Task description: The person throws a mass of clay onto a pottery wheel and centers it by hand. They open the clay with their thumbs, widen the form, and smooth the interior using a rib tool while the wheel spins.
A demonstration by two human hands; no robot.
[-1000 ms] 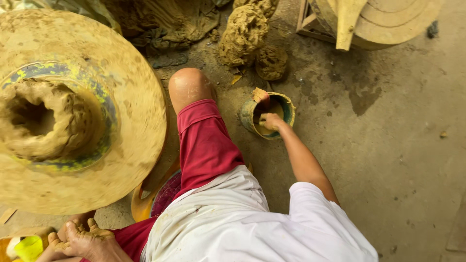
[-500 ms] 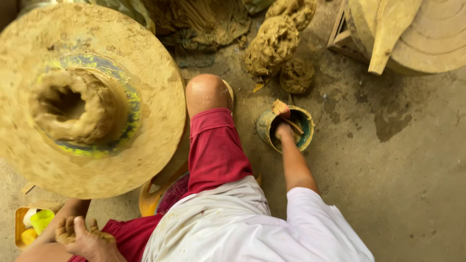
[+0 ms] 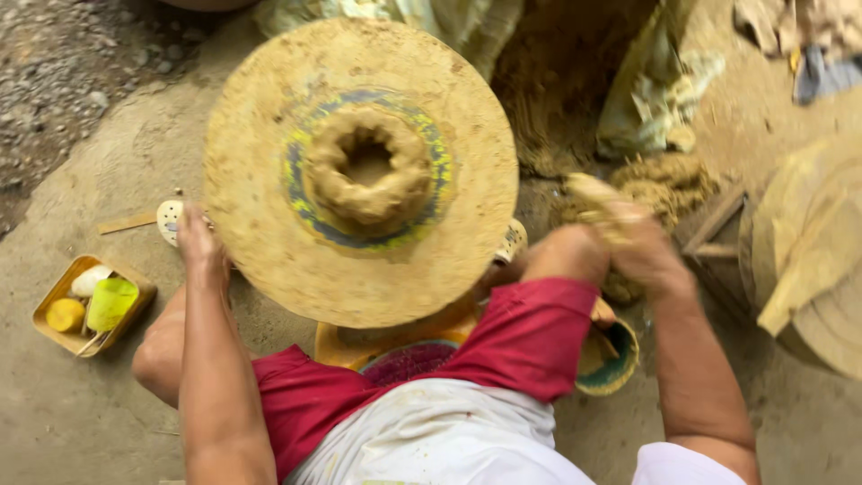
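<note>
One ring of wet clay (image 3: pixel 368 175) sits at the middle of my potter's wheel (image 3: pixel 359 171), hollowed at its centre, its wall thick and lumpy. My right hand (image 3: pixel 628 247) is up beside the wheel's right edge; half a second ago it was down in the small green-rimmed bowl (image 3: pixel 615 364) by my knee, and a second ago too, so it has left the bowl and risen. Its fingers (image 3: pixel 597 207) are curled around a clump of wet clay (image 3: pixel 593 193), though motion blurs them and I cannot tell how tightly. I judge this to mean fresh material is on its way to the ring. My left hand (image 3: pixel 199 242) has also come up from low beside my thigh; it now rests at the wheel's left rim, fingers close together and pointing forward, touching or nearly touching the edge. My red-trousered knee (image 3: pixel 561 260) juts out below the wheel. Farther left, on the dirt floor (image 3: pixel 81 422), a yellow tray (image 3: pixel 49 301) holds a few small tools and a sponge. Loose clay heaps (image 3: pixel 664 180) lie beyond my right hand.
</note>
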